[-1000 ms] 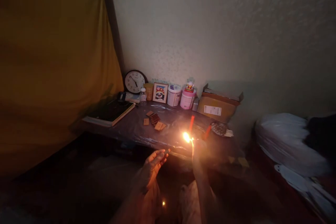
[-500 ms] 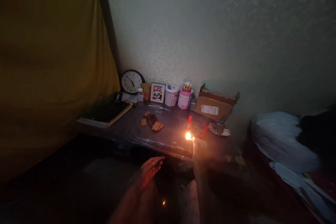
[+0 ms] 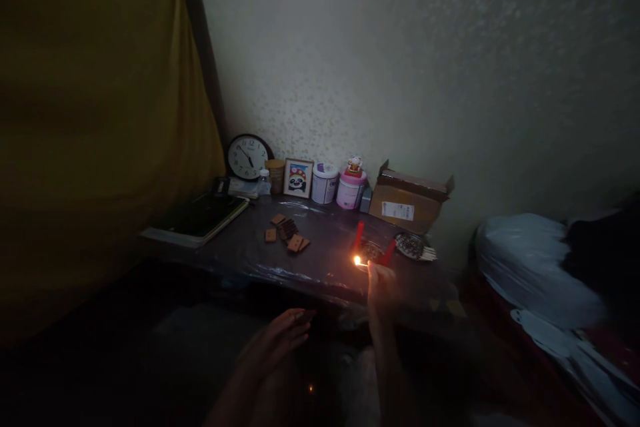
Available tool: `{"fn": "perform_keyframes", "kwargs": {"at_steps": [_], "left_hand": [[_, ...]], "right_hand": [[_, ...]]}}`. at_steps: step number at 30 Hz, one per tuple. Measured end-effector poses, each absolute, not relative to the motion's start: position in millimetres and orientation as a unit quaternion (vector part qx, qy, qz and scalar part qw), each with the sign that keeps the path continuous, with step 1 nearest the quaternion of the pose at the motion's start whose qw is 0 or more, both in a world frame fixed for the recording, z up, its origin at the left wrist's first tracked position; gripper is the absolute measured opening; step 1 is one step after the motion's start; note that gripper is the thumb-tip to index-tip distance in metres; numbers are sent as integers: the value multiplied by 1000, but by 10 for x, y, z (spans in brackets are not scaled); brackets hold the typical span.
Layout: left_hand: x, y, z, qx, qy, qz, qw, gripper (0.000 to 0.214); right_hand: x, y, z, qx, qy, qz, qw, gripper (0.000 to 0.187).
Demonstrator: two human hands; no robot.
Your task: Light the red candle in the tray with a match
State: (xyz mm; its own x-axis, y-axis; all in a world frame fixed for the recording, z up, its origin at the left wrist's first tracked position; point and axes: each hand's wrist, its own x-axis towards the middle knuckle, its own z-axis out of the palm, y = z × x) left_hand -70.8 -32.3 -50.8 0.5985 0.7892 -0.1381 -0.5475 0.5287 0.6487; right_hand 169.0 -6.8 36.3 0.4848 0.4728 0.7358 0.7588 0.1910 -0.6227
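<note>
Between the fingertips of my right hand (image 3: 381, 285) is a burning match (image 3: 362, 263), its small flame at the left end. Just behind the flame stands an upright red candle (image 3: 359, 235). A second red candle (image 3: 389, 252) leans to the right above my knuckles. Between the candles lies a small dark patterned dish (image 3: 371, 251), partly covered by my hand. Lower and to the left, in front of the table edge, my left hand (image 3: 281, 337) grips a small dark flat piece (image 3: 306, 315), perhaps a matchbox; dim light hides its detail.
On the plastic-covered table (image 3: 320, 227) lie brown square tiles (image 3: 287, 230), a book (image 3: 200, 220) and a patterned dish with white sticks (image 3: 413, 246). A clock (image 3: 249, 157), framed picture (image 3: 299, 178), tubs (image 3: 325, 183) and cardboard box (image 3: 413, 200) line the wall. Bags (image 3: 535, 267) lie right.
The match flame has shrunk and the scene has darkened. The dish between the candles shows more clearly. My left hand has moved slightly down; my right hand stays almost in place.
</note>
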Motion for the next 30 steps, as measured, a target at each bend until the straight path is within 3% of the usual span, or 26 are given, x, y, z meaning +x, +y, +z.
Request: {"fn": "perform_keyframes", "kwargs": {"at_steps": [15,30], "left_hand": [[-721,-350,-525,257,220,399,852,22],[-721,-346,-562,249,209,404,855,23]], "right_hand": [[1603,-104,547,-587,-466,-60,659,36],[1619,-79,540,-589,-432,-8,682,25]]}}
